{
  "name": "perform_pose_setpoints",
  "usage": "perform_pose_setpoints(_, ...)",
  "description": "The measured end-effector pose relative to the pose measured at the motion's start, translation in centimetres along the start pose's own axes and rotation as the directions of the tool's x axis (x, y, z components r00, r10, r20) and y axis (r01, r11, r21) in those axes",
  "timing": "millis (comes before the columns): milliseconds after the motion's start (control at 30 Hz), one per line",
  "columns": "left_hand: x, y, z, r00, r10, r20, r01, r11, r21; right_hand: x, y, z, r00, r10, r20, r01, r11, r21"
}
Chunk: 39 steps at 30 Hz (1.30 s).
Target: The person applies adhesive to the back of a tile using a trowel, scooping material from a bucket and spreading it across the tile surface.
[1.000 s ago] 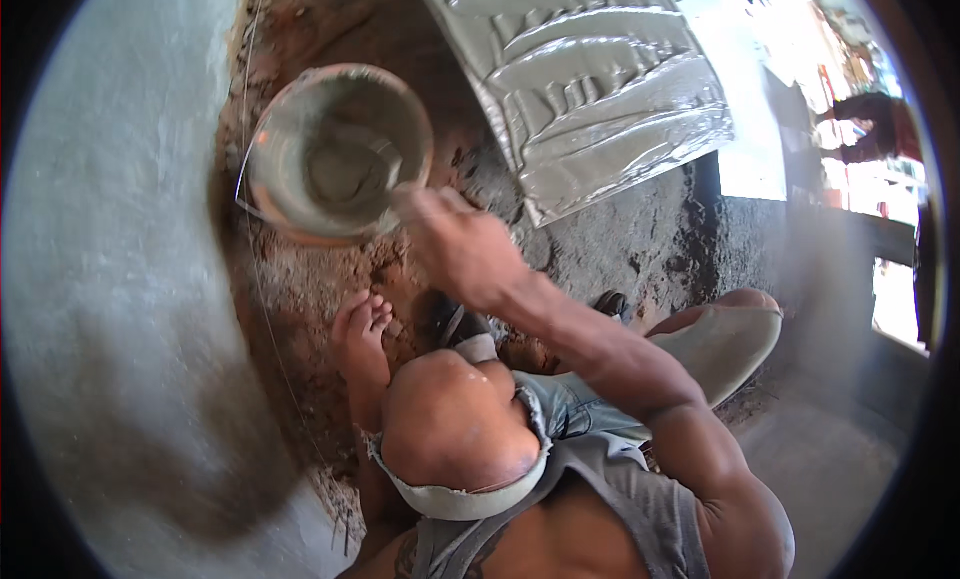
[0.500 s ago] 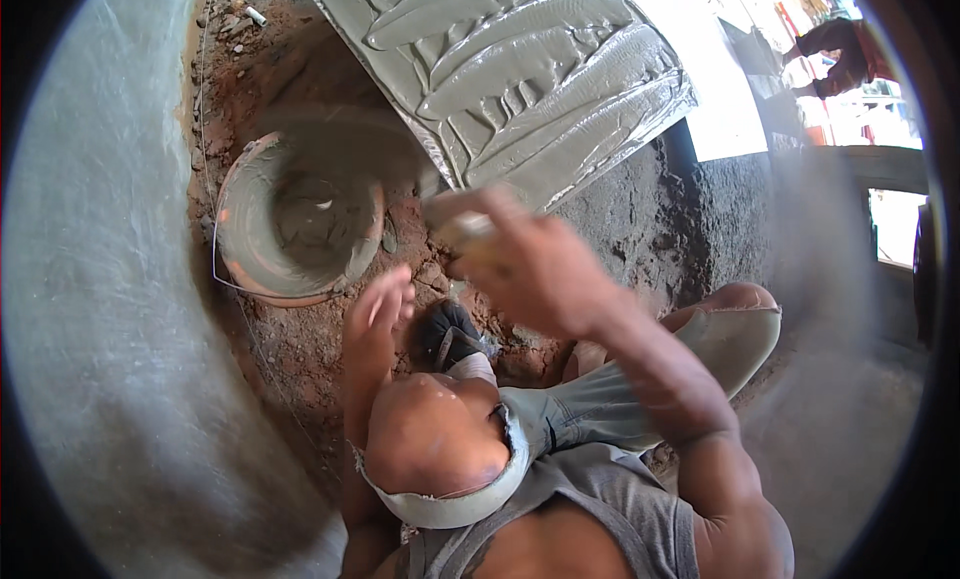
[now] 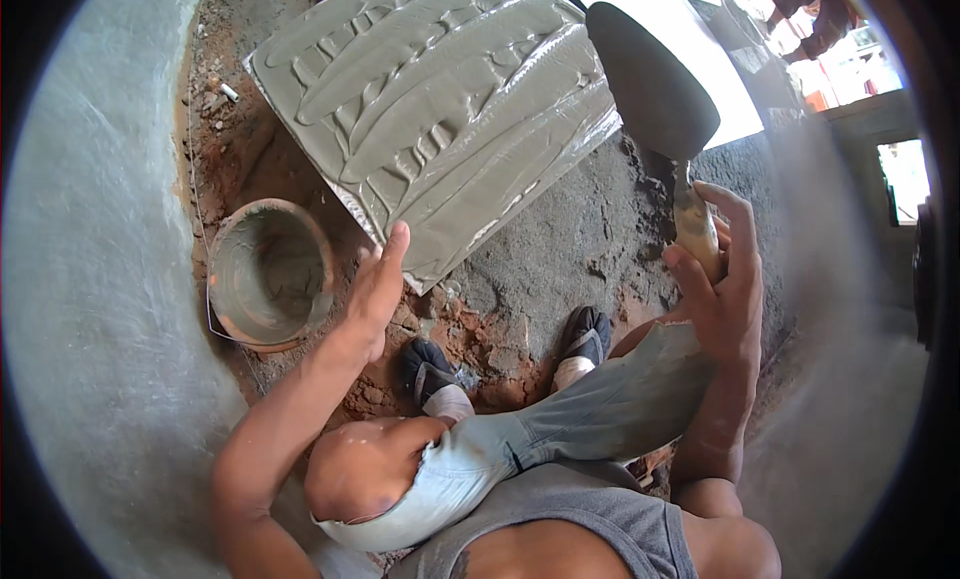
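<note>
In my right hand [image 3: 728, 279] is a trowel, its pale handle [image 3: 697, 229] between thumb and fingers. The broad dark blade [image 3: 650, 84] points up and away, beside the right edge of a large square tile [image 3: 612, 129]. Wet grey mortar [image 3: 450, 109] covers the tile's upper face in ridged strokes. My left hand [image 3: 375, 294] grips the tile's near left edge, close to its near corner. The thumb lies along the edge on top; the other fingers are partly hidden. To the left of that hand stands a round bucket [image 3: 322, 241] with grey mortar inside.
Rough grey mortar [image 3: 560, 239] covers the ground right of the tile. Reddish rubble [image 3: 480, 344] lies around my shoes. A smooth grey wall [image 3: 100, 229] rises at left, with a thin string line along its foot. Another person's hand [image 3: 825, 24] shows at far right.
My left hand has moved up from beside my knee to the tile's edge. My right hand has swung right, with the trowel blade now raised. The whole view has shifted slightly.
</note>
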<state>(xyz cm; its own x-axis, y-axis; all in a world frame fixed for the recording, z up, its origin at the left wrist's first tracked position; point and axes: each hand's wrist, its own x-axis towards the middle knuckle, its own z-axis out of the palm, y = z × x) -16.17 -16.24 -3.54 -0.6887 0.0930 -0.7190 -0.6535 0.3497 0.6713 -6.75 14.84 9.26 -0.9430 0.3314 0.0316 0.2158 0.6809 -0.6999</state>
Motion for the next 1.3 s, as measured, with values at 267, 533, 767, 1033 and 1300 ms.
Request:
perform_pose_setpoints(267, -5.3, 2.7, 0.9, 0.947, -0.306, 0.100, 0.301, 0.951, 0.063, 2.8, 4.2, -0.6, 0.996, 0.064, 0.066, -0.080, 0.958, 0.274)
perform_pose_setpoints(533, -6.3, 17.3, -3.5, 0.282, 0.937, -0.206, -0.874, 0.340, 0.348, 3.0, 6.8, -2.4, 0.994, 0.100, -0.032, -0.089, 0.965, 0.248)
perform_pose_setpoints(767, 4.5, 10.2, -4.3, 0.620, 0.768, 0.160, -0.182, -0.057, 0.982, 2.7, 5.3, -1.2, 0.990, 0.142, 0.014, -0.142, 0.969, 0.204)
perform_pose_setpoints(1033, -4.3, 1.3, -8.6, 0.571, 0.814, -0.111, -0.714, 0.558, 0.423, 4.7, -3.3, 4.7, 0.839, -0.037, 0.542, 0.015, 0.999, 0.044)
perform_pose_setpoints(1300, -9.7, -25.2, -5.0, 0.991, -0.052, -0.122, -0.063, 0.625, -0.778, 5.1, -18.0, 29.2, 0.290, -0.495, 0.819, 0.772, 0.627, 0.106)
